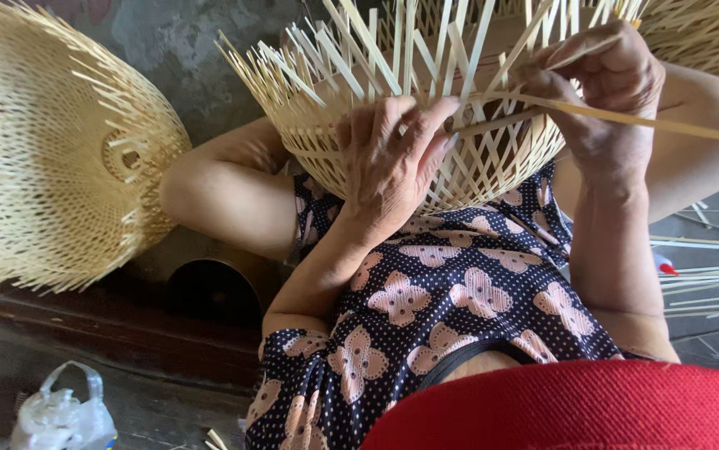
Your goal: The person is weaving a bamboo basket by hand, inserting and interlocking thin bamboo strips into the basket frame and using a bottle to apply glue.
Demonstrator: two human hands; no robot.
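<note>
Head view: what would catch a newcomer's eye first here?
The half-woven bamboo basket at top centre, loose strips fanning upward, with the left hand pressed on its weave and the right hand pinching a long bamboo strip. A finished basket fills the left; dark flowered fabric lies below.

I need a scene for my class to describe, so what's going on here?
A person is weaving a bamboo basket on their lap. The left hand presses flat on its woven wall, while the right hand pinches a long strip among the loose upright ends. Another woven basket stands at the left.
</note>
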